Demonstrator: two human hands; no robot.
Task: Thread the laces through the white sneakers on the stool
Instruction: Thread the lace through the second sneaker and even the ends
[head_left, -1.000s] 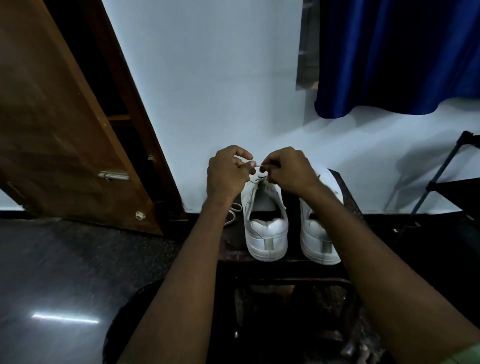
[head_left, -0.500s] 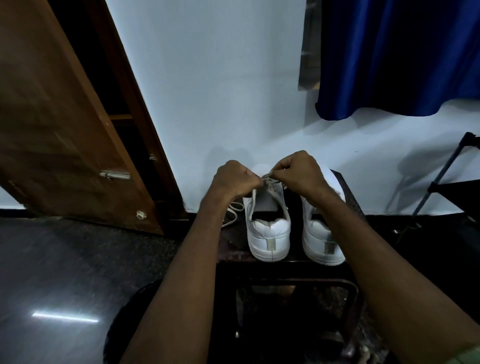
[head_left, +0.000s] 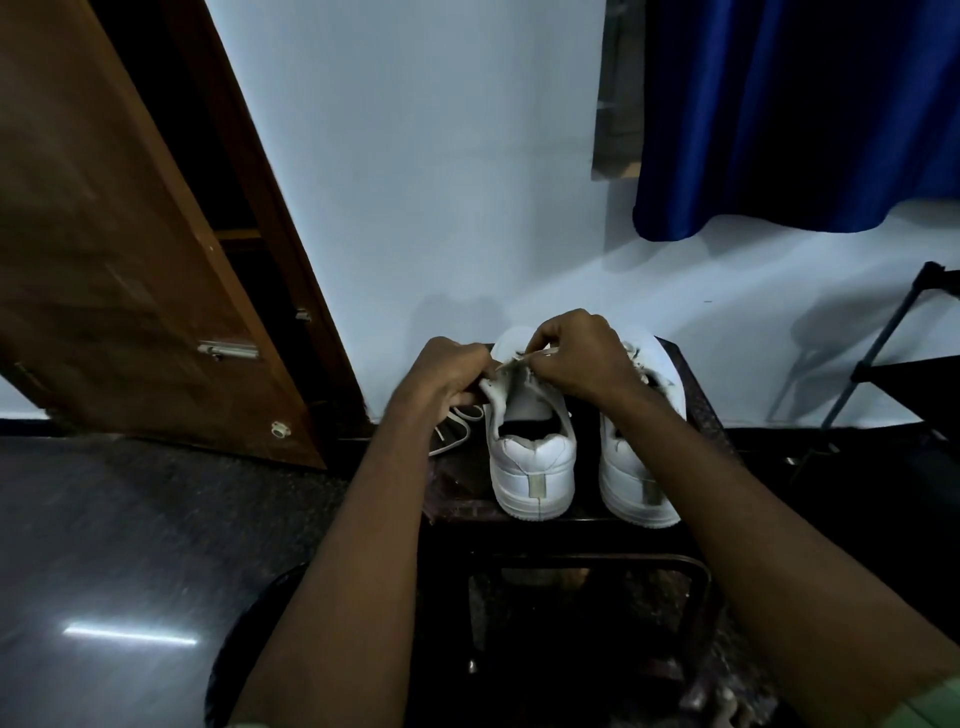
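- Two hands work the left sneaker (head_left: 530, 452) at the stool's (head_left: 696, 395) far edge: left hand (head_left: 449, 371) grip curls on its eyelet flap, right hand (head_left: 582, 358) grip pinches the lace (head_left: 519, 360).
- Risk: lace tip slips from the pinch, likely misses the eyelet in dim light.
- Risk: tugging may nudge the right sneaker (head_left: 639, 488) off the near edge.
- Loose lace (head_left: 452, 431) lies at the left edge.
- Room: white wall, wooden door (head_left: 119, 260), blue curtain (head_left: 800, 114), dark glossy floor.

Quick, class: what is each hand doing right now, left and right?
Left hand: fingers curled, gripping the left sneaker at its upper edge.
Right hand: fingers curled, pinching the lace over the same sneaker.
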